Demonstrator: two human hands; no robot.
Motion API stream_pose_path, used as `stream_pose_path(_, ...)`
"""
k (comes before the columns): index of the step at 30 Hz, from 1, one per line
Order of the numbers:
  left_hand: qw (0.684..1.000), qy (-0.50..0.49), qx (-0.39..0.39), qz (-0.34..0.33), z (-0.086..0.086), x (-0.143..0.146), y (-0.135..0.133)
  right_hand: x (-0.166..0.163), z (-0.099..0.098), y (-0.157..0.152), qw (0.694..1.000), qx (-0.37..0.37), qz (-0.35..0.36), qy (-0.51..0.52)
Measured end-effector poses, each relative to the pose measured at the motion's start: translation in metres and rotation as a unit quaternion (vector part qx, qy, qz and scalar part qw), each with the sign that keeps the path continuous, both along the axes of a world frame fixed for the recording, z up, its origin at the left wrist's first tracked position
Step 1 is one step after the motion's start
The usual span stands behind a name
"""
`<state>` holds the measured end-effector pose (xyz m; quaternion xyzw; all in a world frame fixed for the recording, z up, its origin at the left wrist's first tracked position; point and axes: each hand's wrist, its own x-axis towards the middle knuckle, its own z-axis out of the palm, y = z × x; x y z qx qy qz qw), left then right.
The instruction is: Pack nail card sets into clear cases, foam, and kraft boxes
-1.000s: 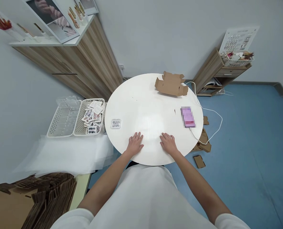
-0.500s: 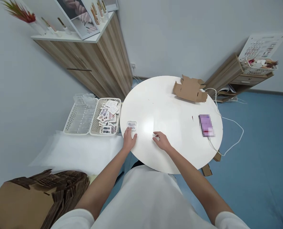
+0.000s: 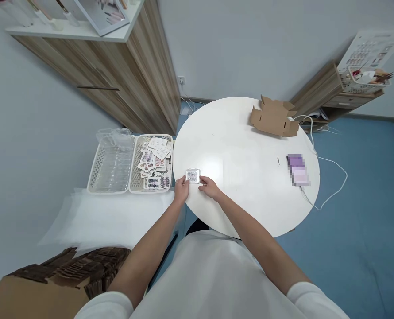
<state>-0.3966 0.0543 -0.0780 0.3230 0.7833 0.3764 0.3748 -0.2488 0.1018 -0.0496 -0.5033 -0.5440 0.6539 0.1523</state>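
Note:
A small clear plastic case (image 3: 193,176) with rows of small patterned pieces inside lies near the left edge of the round white table (image 3: 250,186). At its left side, my left hand (image 3: 181,189) grips the edge between thumb and fingers. From the other side my right hand (image 3: 210,188) reaches in, its fingertips at the case's right edge and its thumb apart from the index finger. What the small pieces are is too small to tell.
Left of the table stand a white basket (image 3: 134,191) of patterned cards and another basket (image 3: 91,184) with clear plastic cases. Beyond lie an unfolded cardboard box (image 3: 273,117) and a purple blurred device (image 3: 298,170) with a white cable. Stacked cardboard (image 3: 37,297) sits at lower left.
My left hand has closed on the plastic case's edge. My right hand has moved left to the case's other side. The camera view has shifted slightly.

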Motion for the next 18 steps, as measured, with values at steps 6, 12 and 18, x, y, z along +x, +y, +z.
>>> stream_pose_path(6,0.998,-0.054,0.028,-0.013,-0.001,0.028,-0.002,0.036,0.004,-0.008,0.996,0.081,-0.003,-0.025)
stream_pose_path(12,0.986,-0.119,0.055,-0.107,0.007,0.100,-0.005,0.130,0.010,-0.019,0.990,0.125,-0.038,-0.054)
stream_pose_path(18,0.976,-0.077,0.035,-0.199,0.023,0.179,-0.018,0.221,0.005,-0.036,0.985,0.157,-0.020,-0.074)
